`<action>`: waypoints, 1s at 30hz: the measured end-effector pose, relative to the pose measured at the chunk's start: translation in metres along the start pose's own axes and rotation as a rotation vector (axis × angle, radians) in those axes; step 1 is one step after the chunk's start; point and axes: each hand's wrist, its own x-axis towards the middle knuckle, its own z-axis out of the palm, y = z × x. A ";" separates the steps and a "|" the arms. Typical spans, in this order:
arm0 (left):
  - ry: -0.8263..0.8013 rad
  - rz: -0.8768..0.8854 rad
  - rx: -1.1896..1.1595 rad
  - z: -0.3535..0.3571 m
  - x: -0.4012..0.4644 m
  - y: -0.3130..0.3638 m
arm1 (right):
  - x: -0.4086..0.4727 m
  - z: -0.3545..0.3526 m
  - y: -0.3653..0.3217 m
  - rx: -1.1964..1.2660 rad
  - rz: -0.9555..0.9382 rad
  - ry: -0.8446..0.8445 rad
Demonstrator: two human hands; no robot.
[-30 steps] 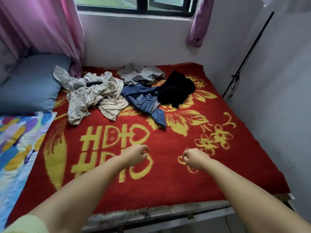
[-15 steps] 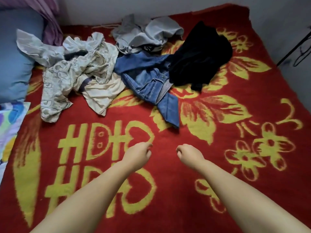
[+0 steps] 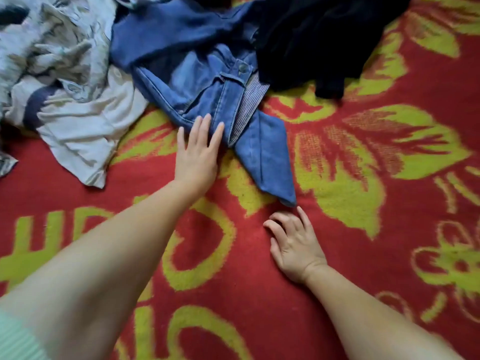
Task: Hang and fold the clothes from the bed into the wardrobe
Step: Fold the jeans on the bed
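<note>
A crumpled pair of blue jeans (image 3: 207, 81) lies on the red and yellow blanket (image 3: 389, 203), waistband and button facing up, one end pointing toward me. My left hand (image 3: 198, 154) reaches out flat, its straight fingertips touching the jeans' near edge. My right hand (image 3: 293, 245) rests on the blanket just below the jeans' pointed end, fingers spread and slightly bent, holding nothing. A black garment (image 3: 319, 40) lies to the right of the jeans. A cream and grey patterned garment (image 3: 65, 81) lies to their left.
The blanket covers the whole bed in view, with yellow flowers at the right and yellow letters at the lower left. The wardrobe and the bed's edges are out of view.
I have leaned in toward the clothes. Both hands went from loose fists to open fingers; the left moved forward onto the jeans and the right came down by their near end.
</note>
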 end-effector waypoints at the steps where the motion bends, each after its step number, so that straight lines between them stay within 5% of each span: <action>1: 0.011 -0.006 0.011 0.005 0.014 -0.004 | 0.000 0.002 0.002 -0.006 0.000 0.006; 13: 0.071 -0.071 -0.182 -0.054 0.034 -0.031 | 0.001 0.001 0.006 -0.033 0.009 -0.003; 18: 0.095 -0.135 -0.305 -0.085 -0.050 -0.039 | 0.002 -0.032 -0.023 0.019 0.154 -0.299; 20: 0.077 -0.173 -0.378 -0.098 -0.086 -0.036 | 0.003 -0.054 -0.041 0.205 0.221 -0.409; 23: 0.074 -0.203 -0.453 -0.129 -0.136 -0.027 | 0.021 -0.106 -0.069 0.465 0.397 -0.314; 27: 0.132 -0.223 -0.615 -0.183 -0.199 -0.013 | 0.044 -0.164 -0.108 1.331 0.981 -0.407; 30: 0.117 -0.131 -0.722 -0.232 -0.243 -0.002 | 0.044 -0.197 -0.137 1.630 1.143 -0.385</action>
